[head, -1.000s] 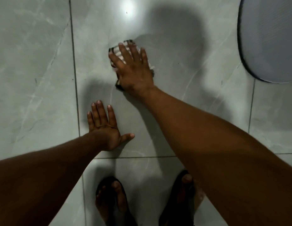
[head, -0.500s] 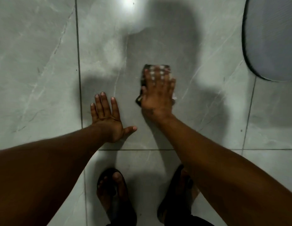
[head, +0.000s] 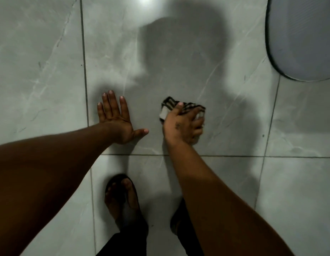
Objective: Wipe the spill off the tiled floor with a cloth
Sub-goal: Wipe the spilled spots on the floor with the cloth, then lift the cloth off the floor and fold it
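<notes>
A small white cloth with dark stripes (head: pixel 169 106) lies bunched on the grey marbled tiled floor (head: pixel 175 67). My right hand (head: pixel 182 124) presses down on the cloth and curls around it, hiding its near part. My left hand (head: pixel 114 119) rests flat on the same tile to the left, fingers spread, holding nothing. A faint dull smear shows on the tile beyond the hands; I cannot make out a distinct spill.
A grey oval mat with a dark rim (head: pixel 304 37) lies at the upper right. My left foot in a dark sandal (head: pixel 123 200) stands on the tile below the hands, and my right foot is mostly hidden behind my right forearm. Grout lines cross the floor.
My right hand has dragged the cloth from the far part of the tile back towards me and to the right. My left hand stays planted in place.
</notes>
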